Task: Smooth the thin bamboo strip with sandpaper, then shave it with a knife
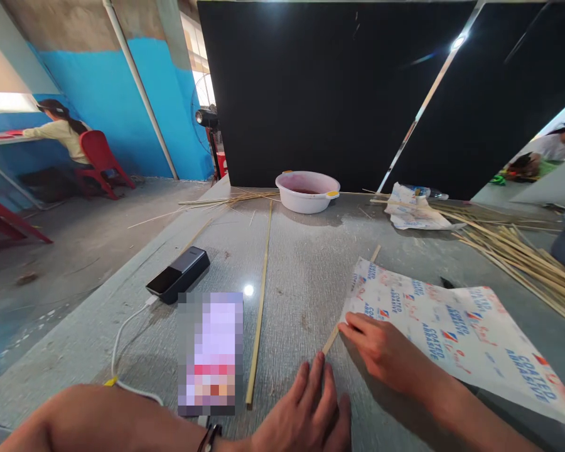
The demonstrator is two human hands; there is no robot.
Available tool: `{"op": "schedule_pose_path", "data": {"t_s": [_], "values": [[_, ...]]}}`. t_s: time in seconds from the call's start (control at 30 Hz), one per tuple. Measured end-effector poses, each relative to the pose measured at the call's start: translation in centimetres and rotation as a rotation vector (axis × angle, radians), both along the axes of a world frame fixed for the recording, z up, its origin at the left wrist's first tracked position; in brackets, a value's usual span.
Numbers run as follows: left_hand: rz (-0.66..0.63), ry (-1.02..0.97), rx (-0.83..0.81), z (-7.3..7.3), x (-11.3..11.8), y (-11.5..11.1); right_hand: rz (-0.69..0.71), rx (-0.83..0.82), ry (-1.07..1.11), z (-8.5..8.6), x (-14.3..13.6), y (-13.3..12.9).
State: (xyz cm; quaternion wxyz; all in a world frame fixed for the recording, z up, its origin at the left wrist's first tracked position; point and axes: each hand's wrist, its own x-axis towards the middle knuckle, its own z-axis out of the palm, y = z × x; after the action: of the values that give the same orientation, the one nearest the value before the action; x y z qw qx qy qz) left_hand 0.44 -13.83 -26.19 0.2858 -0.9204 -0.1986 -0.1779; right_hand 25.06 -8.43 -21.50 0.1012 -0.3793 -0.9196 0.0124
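Note:
A thin pale strip point(329, 343) lies slantwise on the grey table, its far end showing beyond a printed abrasive-paper sheet point(419, 314). The middle of the strip is hidden under the sheet's left edge. My left hand point(306, 405) is low in the middle of the view, its fingertips pressed on the near end of the strip. Just beyond and to the right, my right hand point(376, 345) is closed on the left edge of the sheet, over the strip. Another strip point(260, 307) lies lengthwise on the table, left of my hands.
A phone point(211, 351) and a black power bank point(179, 274) with a white cable lie at left. Further back stand a white basin point(307, 194) and crumpled paper point(417, 210). Many strips point(522, 257) are piled at right. A person sits at far left, another at far right.

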Motion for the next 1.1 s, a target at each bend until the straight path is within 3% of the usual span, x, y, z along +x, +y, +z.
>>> {"op": "schedule_pose_path", "data": {"t_s": [0.2,0.4,0.8,1.1], "values": [[0.002,-0.025,0.05,0.1,0.1,0.1,0.097,-0.053,0.018,-0.1,-0.7,-0.7],[-0.01,-0.035,0.031,0.8,-0.2,0.2,0.024,0.03,-0.009,-0.2,0.1,-0.2],[-0.029,0.021,0.042,-0.2,-0.3,0.3,0.092,0.035,0.002,-0.1,-0.3,-0.3],[0.077,0.097,0.03,0.0,-0.6,-0.2,0.109,0.005,0.066,0.7,-1.1,-0.8]]}}
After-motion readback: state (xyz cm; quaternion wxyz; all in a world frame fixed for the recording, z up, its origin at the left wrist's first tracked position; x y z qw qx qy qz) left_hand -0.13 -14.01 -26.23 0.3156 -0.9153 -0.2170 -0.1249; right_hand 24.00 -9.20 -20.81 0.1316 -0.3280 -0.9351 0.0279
